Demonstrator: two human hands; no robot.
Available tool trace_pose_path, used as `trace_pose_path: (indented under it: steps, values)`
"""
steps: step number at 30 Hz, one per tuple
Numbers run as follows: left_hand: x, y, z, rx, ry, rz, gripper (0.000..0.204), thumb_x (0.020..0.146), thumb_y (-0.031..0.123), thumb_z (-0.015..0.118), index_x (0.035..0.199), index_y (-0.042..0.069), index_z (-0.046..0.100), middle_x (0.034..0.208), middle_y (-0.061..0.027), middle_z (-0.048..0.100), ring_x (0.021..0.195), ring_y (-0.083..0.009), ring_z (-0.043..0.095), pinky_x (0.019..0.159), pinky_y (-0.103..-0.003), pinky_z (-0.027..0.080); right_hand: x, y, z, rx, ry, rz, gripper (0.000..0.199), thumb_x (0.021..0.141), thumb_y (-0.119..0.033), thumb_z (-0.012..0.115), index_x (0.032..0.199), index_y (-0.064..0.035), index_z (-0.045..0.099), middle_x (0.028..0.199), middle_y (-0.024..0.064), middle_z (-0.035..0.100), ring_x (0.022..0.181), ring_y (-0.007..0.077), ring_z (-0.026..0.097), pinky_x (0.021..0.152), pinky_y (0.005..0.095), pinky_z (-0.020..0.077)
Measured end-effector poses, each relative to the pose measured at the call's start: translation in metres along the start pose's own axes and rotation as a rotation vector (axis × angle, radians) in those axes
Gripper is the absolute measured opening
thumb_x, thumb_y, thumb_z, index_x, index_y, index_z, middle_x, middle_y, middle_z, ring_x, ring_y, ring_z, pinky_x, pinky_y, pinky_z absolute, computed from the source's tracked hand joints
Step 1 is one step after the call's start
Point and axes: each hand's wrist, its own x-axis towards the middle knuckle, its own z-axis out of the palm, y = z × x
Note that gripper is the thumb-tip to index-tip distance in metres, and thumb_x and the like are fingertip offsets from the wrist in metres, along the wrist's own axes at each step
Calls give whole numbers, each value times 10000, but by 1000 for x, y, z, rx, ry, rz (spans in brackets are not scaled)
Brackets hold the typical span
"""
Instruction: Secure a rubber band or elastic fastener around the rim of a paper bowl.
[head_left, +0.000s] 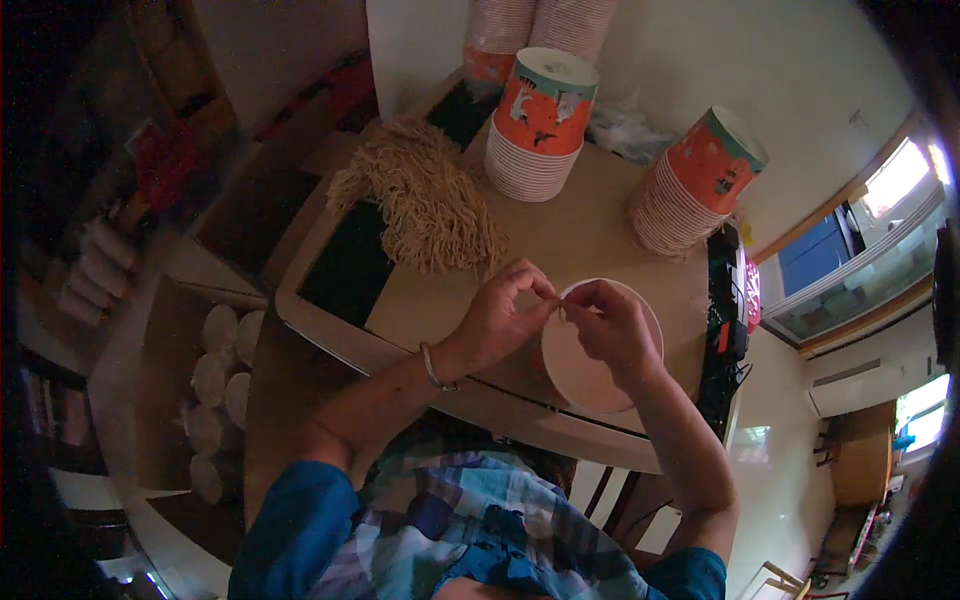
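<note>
My left hand (503, 312) and my right hand (612, 328) meet fingertip to fingertip, both closed in a pinch. What they pinch is too small to make out; a thin pale bit shows at the fingertips. Below my right hand, a large paper tub (597, 385) stands mouth up on the table, with a white inside and a trace of orange on its outer side. Beyond my left hand lies a heap of tan strings (420, 200), loose and tangled. My left wrist wears a bangle (432, 368).
Upside-down stacks of orange and green paper tubs stand on the table, one stack (540, 130) at the back and another (695, 185) at the right. More wrapped tubs (500, 25) sit behind. A black device (722, 300) lines the right edge. An open carton (165, 370) of round white packs stands at left.
</note>
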Motion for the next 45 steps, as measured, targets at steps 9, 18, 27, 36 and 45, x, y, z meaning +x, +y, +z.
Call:
trace_pose_path:
  steps: [9, 18, 27, 36, 45]
  values:
    - [0, 1, 2, -79, -38, 28, 95, 825, 43, 659, 894, 15, 600, 906, -69, 558, 890, -182, 573, 805, -298, 462, 2, 7, -1, -97, -13, -117, 109, 872, -104, 646, 929, -13, 628, 810, 26, 634, 710, 90, 578, 616, 244, 488]
    - [-4, -4, 8, -97, 12, -59, 102, 833, 80, 667, 880, 14, 605, 904, -66, 562, 898, -186, 569, 818, -299, 453, -3, 3, -3, 36, -38, -12, 111, 885, -110, 631, 950, -23, 609, 823, 16, 615, 685, 79, 567, 538, 229, 448]
    - [-3, -3, 5, -99, -5, -2, 108, 843, 94, 671, 874, 16, 603, 906, -68, 564, 903, -194, 564, 820, -311, 450, -2, -3, -2, 1, -77, 17, 89, 884, -93, 621, 960, -50, 603, 782, -8, 561, 561, 44, 470, 452, 195, 347]
    - [-8, -2, 1, -11, 76, -94, 130, 873, 144, 650, 928, 34, 608, 964, -72, 564, 980, -208, 555, 894, -328, 430, 0, 3, 1, 9, -48, -18, 61, 890, -90, 581, 940, -56, 590, 775, -3, 567, 554, 48, 478, 450, 189, 354]
    - [-10, 1, 7, 74, 74, -15, 120, 802, 99, 711, 884, 33, 654, 903, -70, 576, 916, -219, 578, 823, -325, 453, -1, 6, 2, 43, -49, -46, 54, 902, -107, 621, 904, -62, 592, 762, -28, 577, 615, 43, 503, 486, 201, 396]
